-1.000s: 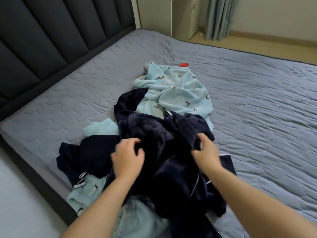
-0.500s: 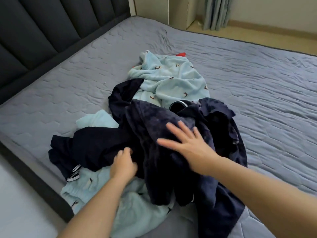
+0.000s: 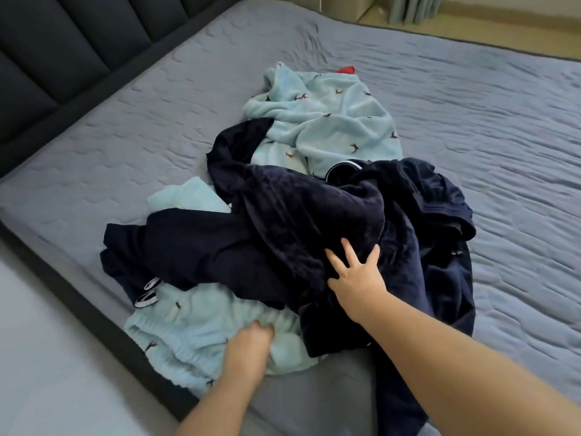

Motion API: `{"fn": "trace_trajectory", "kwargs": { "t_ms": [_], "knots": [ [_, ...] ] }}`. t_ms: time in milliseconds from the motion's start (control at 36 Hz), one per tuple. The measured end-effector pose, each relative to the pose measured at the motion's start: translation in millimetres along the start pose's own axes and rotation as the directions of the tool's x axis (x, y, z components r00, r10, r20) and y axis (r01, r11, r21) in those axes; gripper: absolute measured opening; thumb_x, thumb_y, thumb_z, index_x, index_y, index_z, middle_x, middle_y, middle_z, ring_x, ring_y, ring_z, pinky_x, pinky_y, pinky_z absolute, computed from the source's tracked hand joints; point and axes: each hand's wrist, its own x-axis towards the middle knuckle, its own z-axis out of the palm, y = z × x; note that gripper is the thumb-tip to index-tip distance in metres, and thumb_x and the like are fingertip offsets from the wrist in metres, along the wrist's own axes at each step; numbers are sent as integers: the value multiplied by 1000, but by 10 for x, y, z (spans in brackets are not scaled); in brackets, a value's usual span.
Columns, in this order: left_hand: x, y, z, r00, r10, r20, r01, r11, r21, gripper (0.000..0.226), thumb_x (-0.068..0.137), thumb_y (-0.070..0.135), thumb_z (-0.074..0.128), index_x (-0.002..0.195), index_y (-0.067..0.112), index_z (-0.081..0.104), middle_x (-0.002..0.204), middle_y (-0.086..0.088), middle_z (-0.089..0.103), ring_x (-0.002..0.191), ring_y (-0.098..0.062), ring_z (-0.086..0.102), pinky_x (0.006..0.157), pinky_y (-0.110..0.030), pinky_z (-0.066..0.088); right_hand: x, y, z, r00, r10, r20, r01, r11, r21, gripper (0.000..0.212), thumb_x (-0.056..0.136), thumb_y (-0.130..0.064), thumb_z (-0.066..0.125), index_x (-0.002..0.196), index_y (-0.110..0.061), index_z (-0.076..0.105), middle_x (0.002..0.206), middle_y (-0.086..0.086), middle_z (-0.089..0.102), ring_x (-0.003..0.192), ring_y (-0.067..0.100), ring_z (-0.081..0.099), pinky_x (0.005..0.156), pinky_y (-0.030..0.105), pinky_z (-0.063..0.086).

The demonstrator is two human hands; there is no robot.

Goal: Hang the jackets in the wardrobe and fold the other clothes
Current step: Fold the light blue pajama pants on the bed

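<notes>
A heap of clothes lies on the grey bed (image 3: 125, 146). On top is a dark navy fleece garment (image 3: 314, 215); my right hand (image 3: 355, 275) presses on it with fingers spread. At the near edge lies a light blue fleece garment with an elastic waistband (image 3: 195, 328); my left hand (image 3: 251, 350) grips its fabric, fingers tucked into the folds. A second light blue piece with small bird prints (image 3: 330, 127) lies farther back, partly under the navy clothes. A small red scrap (image 3: 345, 70) peeks out behind it.
A dark padded headboard (image 3: 63, 48) runs along the left. The bed's dark frame edge (image 3: 94, 316) is close to my left arm, with pale floor beyond it. Curtains (image 3: 415, 7) and a wooden floor lie at the far side.
My left hand moved down from the navy fabric onto the light blue waistband piece. My right hand slid nearer on the navy fleece, still spread flat. The view shifted closer.
</notes>
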Motion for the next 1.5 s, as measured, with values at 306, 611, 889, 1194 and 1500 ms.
{"fn": "trace_trajectory", "kwargs": {
  "t_ms": [306,611,889,1194,1500],
  "knots": [
    [-107,-42,-1465,926,354,-129,-365,928,-80,24,68,14,55,84,26,43,70,7,55,67,-20,53,54,-29,31,-610,-48,-98,988,-108,-110,154,689,708,109,75,-43,68,151,-32,-9,158,-3,-22,144,31,-22,109,66,-4],
    [-1058,594,-3651,724,449,-524,-599,785,-155,19,64,16,62,77,23,51,66,10,54,61,-9,49,54,-27,40,-2083,790,-1313,799,465,-382,439,-17,898,22,78,-17,63,69,-36,59,65,-13,65,65,3,61,53,21,49],
    [-2845,1152,-5340,711,40,-702,-617,515,-596,67,61,50,63,120,28,39,103,11,59,99,-14,60,83,-36,50,-4414,1866,-2382,546,627,-556,680,55,731,25,86,-8,52,73,-27,58,67,-7,62,65,8,58,53,13,44],
    [-5004,1981,-6539,423,92,-901,-795,516,-320,58,61,37,56,114,15,59,101,0,66,96,-20,60,76,-28,45,-7340,2771,-2816,261,709,-655,779,246,577,23,88,-6,55,75,-22,64,76,-2,64,80,17,61,75,30,52],
    [-6365,2735,-7550,134,419,-898,-729,656,197,25,79,26,69,63,29,50,65,16,50,66,-8,50,53,-9,31,-9357,3207,-2846,321,469,-823,670,502,548,51,79,-24,76,123,-34,54,106,3,59,89,12,62,79,22,55]
  ]
}}
